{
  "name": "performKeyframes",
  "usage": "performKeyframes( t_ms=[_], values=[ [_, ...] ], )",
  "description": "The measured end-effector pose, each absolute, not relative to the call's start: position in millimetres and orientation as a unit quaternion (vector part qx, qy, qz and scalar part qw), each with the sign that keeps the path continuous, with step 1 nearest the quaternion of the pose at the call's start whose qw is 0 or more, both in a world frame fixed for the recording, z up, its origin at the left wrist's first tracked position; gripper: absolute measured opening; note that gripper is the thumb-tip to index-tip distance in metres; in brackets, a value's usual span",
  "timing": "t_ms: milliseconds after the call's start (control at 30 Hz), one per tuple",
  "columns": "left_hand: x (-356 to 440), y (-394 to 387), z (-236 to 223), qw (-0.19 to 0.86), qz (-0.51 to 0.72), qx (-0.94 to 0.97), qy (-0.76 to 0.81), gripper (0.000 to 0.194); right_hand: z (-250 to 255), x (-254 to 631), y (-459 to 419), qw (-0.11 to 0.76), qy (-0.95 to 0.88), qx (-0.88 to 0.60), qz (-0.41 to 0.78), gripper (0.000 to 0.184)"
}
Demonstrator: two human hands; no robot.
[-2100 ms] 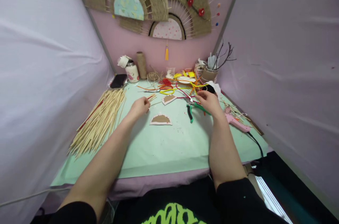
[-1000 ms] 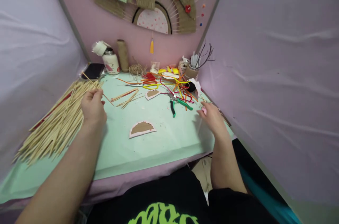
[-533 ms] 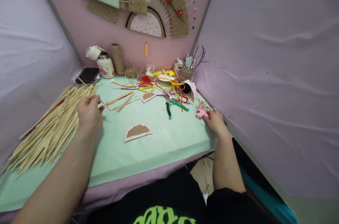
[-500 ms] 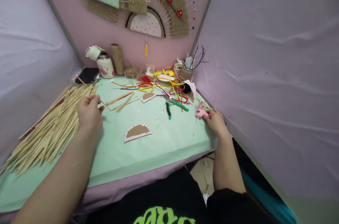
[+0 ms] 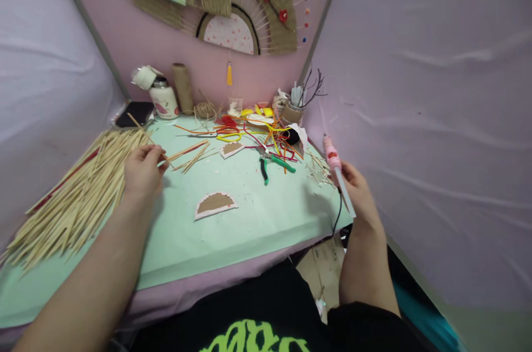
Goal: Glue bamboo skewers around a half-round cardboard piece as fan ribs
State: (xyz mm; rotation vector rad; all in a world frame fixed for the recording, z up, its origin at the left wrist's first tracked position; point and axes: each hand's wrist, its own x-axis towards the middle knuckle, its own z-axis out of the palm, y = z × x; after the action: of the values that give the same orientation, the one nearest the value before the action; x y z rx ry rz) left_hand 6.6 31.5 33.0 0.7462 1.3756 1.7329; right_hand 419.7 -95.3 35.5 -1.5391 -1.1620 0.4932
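Note:
My left hand [image 5: 143, 172] pinches a thin wooden stick [image 5: 137, 123] beside a large heap of similar sticks [image 5: 87, 191]. My right hand [image 5: 358, 191] grips a pink glue gun [image 5: 332, 153], lifted above the table's right side, nozzle pointing up and away. A clear glue stick pokes out of its rear, and a black cord hangs below. Between the hands lies a half-round cardboard piece [image 5: 216, 205] with a pale pink edge. A smaller cardboard piece [image 5: 233, 148] rests farther back. Several short sticks [image 5: 191, 157] lie just right of my left hand.
Green-handled pliers [image 5: 276, 162] and yellow-handled scissors [image 5: 228, 137] lie among coloured pipe cleaners. Along the back stand a white bottle [image 5: 164, 100], a twine roll [image 5: 183, 88] and a pot with twigs [image 5: 293, 113]. A phone [image 5: 135, 115] is at back left. Woven fans hang on the wall.
My right hand went from the middle of the table to the glue gun at the right and raised it. My left hand moved left and picked up a stick, which it still holds.

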Motion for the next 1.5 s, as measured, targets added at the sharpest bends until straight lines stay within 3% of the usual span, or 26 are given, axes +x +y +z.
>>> performKeyframes(
  t_ms=[167,233,333,667,1500],
  values=[
    [13,20,27,0.484,0.613,0.364,0.507,0.02,14,354,-92,0.539,-0.458,-0.551,0.443,0.048],
    [17,15,24,0.54,0.567,0.399,0.478,0.031,8,323,-94,0.51,-0.442,-0.513,0.53,0.049],
    [22,10,17,0.59,0.507,0.418,0.469,0.031,2,286,-98,0.453,-0.461,-0.48,0.593,0.049],
    [27,11,5,0.585,0.459,0.46,0.485,0.015,0,264,-99,0.334,-0.559,-0.574,0.496,0.058],
    [29,15,-4,0.602,0.442,0.451,0.489,0.016,-3,248,-102,0.299,-0.575,-0.616,0.448,0.054]
  ],
)
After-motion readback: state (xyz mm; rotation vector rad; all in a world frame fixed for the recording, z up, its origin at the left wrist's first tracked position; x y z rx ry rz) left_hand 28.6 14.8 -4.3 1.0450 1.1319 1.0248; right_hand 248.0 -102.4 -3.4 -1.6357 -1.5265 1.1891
